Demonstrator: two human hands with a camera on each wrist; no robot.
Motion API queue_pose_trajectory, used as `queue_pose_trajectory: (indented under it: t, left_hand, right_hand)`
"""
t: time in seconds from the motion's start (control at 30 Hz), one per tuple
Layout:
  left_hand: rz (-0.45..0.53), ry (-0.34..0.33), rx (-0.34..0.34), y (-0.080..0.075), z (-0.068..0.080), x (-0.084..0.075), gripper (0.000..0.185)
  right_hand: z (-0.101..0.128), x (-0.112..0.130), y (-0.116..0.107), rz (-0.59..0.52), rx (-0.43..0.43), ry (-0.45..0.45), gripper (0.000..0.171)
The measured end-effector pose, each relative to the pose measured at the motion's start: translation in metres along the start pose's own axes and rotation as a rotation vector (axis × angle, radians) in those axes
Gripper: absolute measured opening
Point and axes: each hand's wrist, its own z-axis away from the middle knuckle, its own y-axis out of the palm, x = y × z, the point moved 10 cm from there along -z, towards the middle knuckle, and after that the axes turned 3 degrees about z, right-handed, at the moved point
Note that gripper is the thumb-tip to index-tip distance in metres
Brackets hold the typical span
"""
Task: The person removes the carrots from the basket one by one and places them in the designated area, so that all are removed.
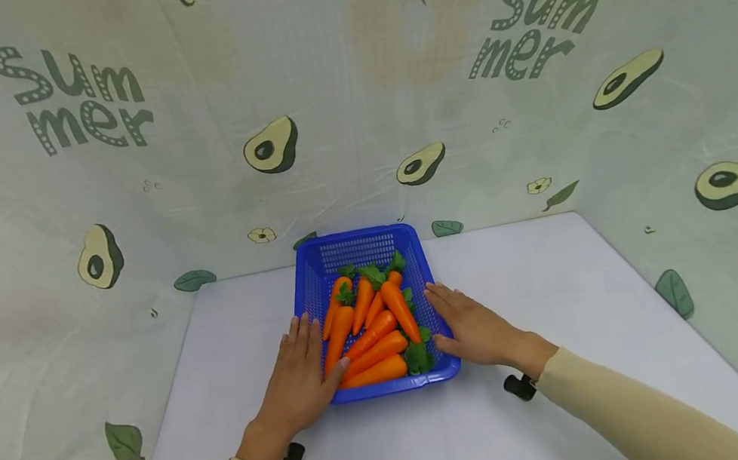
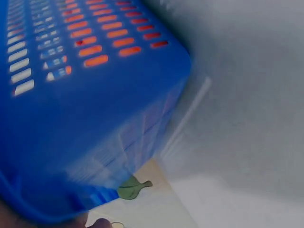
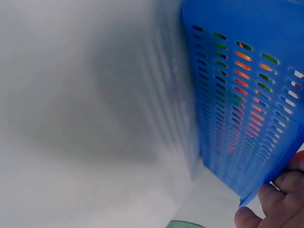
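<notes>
Hands [image 1: 297, 378] flanking basket [image 1: 318, 266], carrots [image 1: 370, 328] seemingly lengthwise

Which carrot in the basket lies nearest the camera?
The carrot lying crosswise along the front wall of the basket, its leaves by the right hand; the others lie further back.

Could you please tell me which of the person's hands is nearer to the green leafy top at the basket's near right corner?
Right. The right hand rests on the blue basket beside that leafy top; the left hand lies across the carrots, on the opposite rim.
</notes>
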Motion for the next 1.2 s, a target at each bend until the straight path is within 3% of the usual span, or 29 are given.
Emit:
queue_pose_trajectory:
  t: [0.33, 0.6, 0.9, 1.2]
  left_hand:
    - [-0.094, -0.011, 0.024, -0.017, 0.005, 0.015, 0.098]
    - [-0.088, 0.006, 0.108, -0.005, 0.004, 0.008, 0.104]
    - [-0.077, 0.003, 0.117, -0.002, 0.007, -0.003, 0.105]
    - [-0.088, 0.001, 0.131, 0.0, 0.006, -0.003, 0.107]
  right_hand:
    - [0.004, -0.007, 0.0, -0.009, -0.02, 0.012, 0.079]
    - [0.012, -0.015, -0.003, -0.005, -0.013, 0.002, 0.079]
    - [0.016, -0.019, -0.008, 0.009, 0.018, 0.007, 0.081]
    - [0.014, -0.015, -0.014, 0.048, 0.079, -0.023, 0.086]
